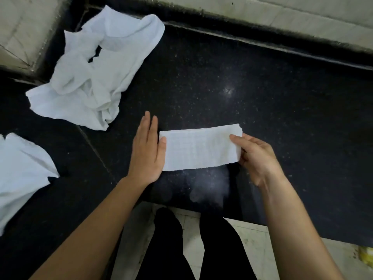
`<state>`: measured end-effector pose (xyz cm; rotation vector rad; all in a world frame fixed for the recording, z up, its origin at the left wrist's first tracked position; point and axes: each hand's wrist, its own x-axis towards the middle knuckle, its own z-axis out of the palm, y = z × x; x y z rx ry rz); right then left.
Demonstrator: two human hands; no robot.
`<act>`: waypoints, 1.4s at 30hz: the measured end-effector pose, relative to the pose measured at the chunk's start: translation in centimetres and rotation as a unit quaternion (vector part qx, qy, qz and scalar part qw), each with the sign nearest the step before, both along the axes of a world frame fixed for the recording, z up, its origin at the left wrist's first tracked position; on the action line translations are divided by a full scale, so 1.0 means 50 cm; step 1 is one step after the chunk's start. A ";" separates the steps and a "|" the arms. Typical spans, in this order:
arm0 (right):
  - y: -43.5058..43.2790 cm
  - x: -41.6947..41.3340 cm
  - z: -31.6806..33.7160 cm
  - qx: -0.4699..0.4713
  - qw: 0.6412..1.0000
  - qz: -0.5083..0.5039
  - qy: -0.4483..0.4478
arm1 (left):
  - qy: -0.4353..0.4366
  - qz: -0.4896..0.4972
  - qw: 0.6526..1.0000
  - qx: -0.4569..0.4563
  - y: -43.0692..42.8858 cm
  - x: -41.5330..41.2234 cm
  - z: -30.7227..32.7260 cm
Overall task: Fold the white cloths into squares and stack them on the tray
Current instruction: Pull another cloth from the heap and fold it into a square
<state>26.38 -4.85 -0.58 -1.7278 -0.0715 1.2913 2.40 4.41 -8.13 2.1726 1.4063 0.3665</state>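
Observation:
A white cloth (199, 147), folded into a long strip, lies on the black stone counter (252, 93) in front of me. My left hand (147, 150) lies flat with straight fingers at the strip's left end, its thumb touching the cloth's edge. My right hand (256, 156) pinches the strip's right end between thumb and fingers, lifting that end slightly. No tray is in view.
A crumpled heap of white cloths (96, 73) lies at the back left of the counter. Another white cloth (20, 174) lies at the left edge. A tiled wall (282, 17) runs behind. The counter's front edge is near my legs (189, 249).

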 end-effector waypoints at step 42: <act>0.027 -0.158 -0.147 -0.001 0.665 0.494 -0.560 | 0.138 -0.147 0.978 0.057 -0.016 -0.056 -0.030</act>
